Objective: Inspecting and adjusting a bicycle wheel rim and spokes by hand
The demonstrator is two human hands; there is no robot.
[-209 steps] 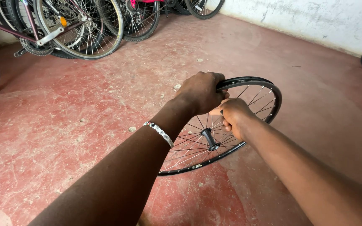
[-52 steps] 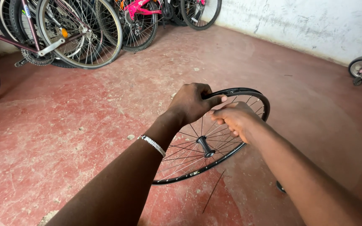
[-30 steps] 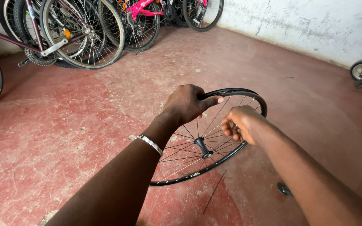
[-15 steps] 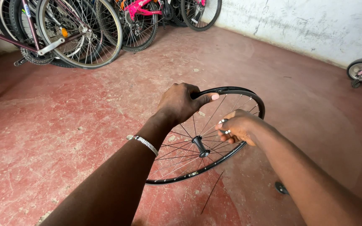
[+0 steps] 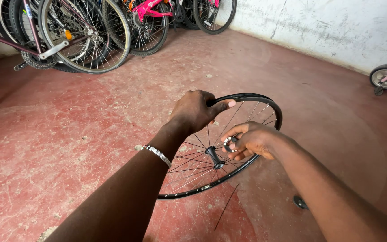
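The left hand (image 5: 196,111) is clamped over the top of a bare black bicycle wheel rim (image 5: 272,110), thumb laid along the rim, holding it upright on the red concrete floor (image 5: 90,130); a metal bracelet (image 5: 157,154) circles that wrist; the right hand (image 5: 250,140) is closed around a small round silver tool (image 5: 229,144) among the spokes, just beside the black hub (image 5: 214,157); a loose spoke (image 5: 226,207) lies on the floor below the rim; parked bicycles (image 5: 86,36) line the far wall.
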